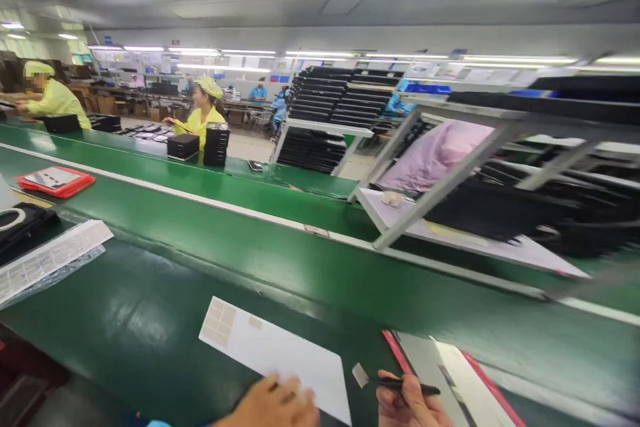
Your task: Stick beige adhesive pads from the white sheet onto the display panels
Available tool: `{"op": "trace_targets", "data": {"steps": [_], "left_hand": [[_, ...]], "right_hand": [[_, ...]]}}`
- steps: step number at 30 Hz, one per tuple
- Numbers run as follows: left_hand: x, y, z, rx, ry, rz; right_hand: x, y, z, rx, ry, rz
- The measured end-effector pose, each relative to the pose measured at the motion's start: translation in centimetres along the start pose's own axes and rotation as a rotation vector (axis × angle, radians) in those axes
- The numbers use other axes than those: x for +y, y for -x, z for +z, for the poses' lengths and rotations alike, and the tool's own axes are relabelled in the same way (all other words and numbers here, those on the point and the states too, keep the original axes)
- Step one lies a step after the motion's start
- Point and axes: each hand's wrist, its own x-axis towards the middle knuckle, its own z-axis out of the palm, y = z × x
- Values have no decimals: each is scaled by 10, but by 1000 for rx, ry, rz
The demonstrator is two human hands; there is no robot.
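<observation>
Left hand [273, 405] bare, fingers blurred, nails too smeared to make out. Scrap of light-blue fabric [159, 423], apparently sleeve cuff, by near edge of green counter [165, 347]; weave and markings too small to tell. Right hand [413, 405] also bare, outlines sharper, sleeve out of view.

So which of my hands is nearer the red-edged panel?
Right. Your right hand, holding a black tool, is at the near left part of the red-edged panel; your left hand is farther left, at the white sheet.
</observation>
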Motion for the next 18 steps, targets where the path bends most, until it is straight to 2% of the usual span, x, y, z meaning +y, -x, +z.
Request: {"op": "trace_targets", "data": {"steps": [3, 6, 8, 10, 13, 15, 18], "left_hand": [[-17, 3, -16, -68, -104, -75], [-37, 1, -33, -5, -157, -267], [-39, -9, -40, 36, -165, -329], [-24, -26, -39, 40, -151, -281], [17, -63, -24, 4, -96, -65], [44, -90, -8, -9, -67, 49], [74, -125, 18, -8, -40, 130]], "right_hand": [[-29, -13, -43, 158, 35, -149], [-67, -38, -86, 340, 57, -273], [-87, -55, -111, 441, 87, -323], [-100, -71, -129, 521, 122, -342], [-106, -91, -144, 575, 169, -316], [-106, -98, -149, 564, 197, -278], [-106, -97, -155, 497, 238, -211]]}}
